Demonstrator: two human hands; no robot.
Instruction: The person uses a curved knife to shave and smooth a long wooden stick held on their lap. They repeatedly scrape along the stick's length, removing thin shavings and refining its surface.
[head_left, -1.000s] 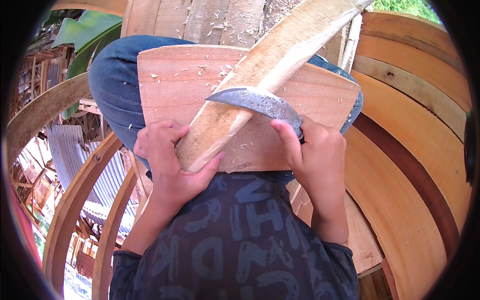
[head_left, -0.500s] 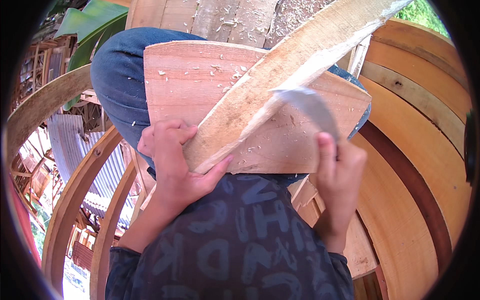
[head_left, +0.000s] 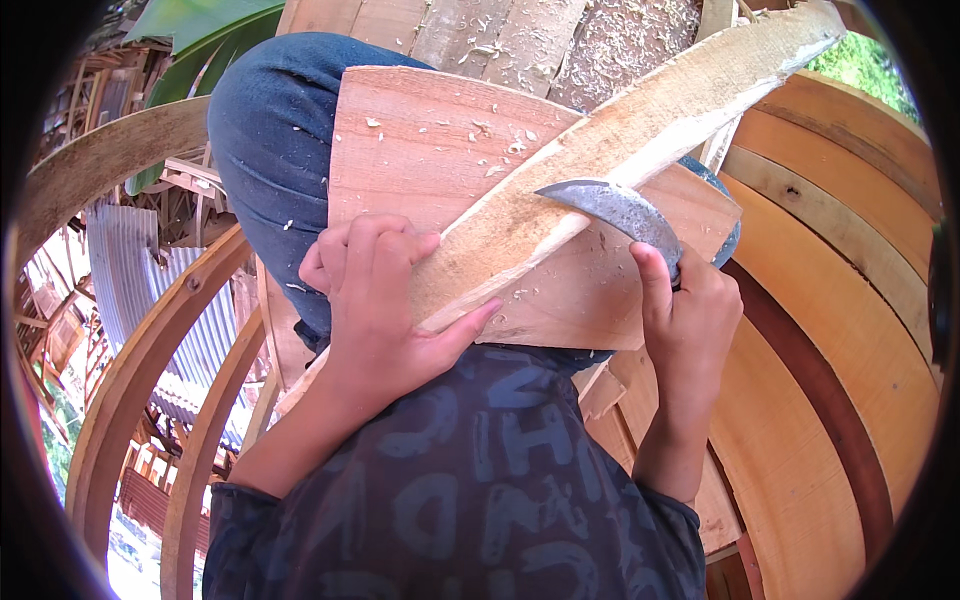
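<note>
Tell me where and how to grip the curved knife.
Grip the curved knife at its rear end, from the lower right, where the right hand holds it. That seems safest: it curves away leftward to a narrow point over the wooden strip. The rear end is mostly hidden by the fingers.

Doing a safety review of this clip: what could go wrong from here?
- The curved blade in the right hand crosses the edge of the plank; a slip toward the left hand might cut it.
- Only the left hand grips the plank, at its near end, so it could pivot.
- Loose shavings on the lap board might let the plank slide.
</note>
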